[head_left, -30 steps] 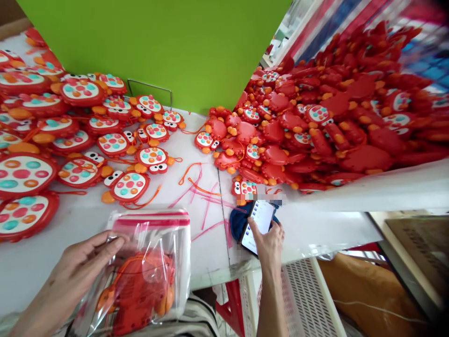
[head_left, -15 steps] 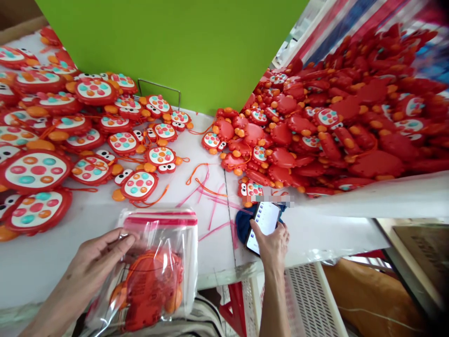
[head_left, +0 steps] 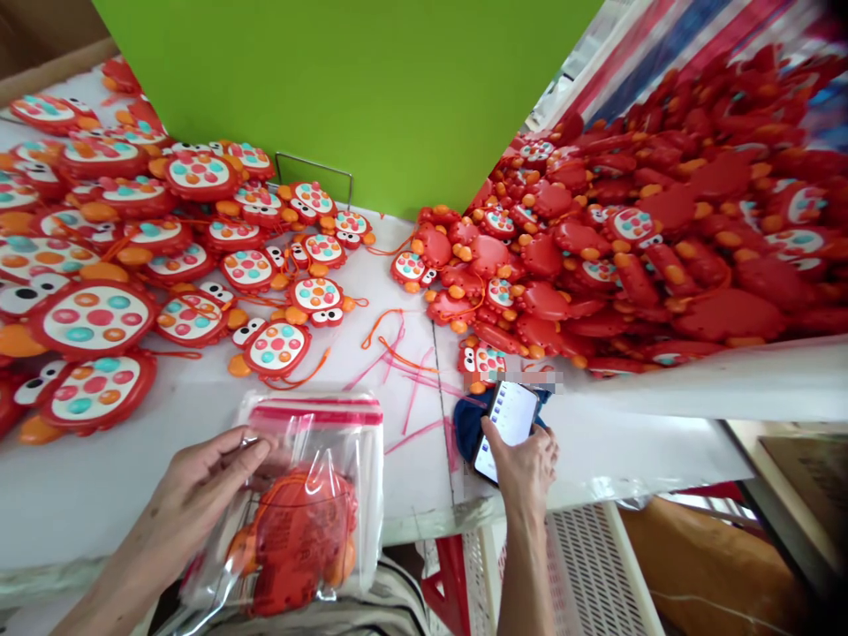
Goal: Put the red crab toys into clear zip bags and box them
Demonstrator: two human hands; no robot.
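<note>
My left hand pinches the left side of a clear zip bag with a pink closure strip. A red crab-shaped toy with orange claws lies inside it, back side up. More clear plastic shows beneath my hand. My right hand is wrapped around a phone with a lit screen. The phone sits over a dark blue cloth-like thing at the table's front edge. Just beyond it is a crab toy with its button face up.
Many crab toys lie face up on the left of the white table. A large heap of them fills the right. A green panel stands behind. Loose orange cords lie mid-table; below is a white perforated crate.
The whole view has shifted slightly, so everything appears a little further right. Both hands keep their holds on the bag and the phone.
</note>
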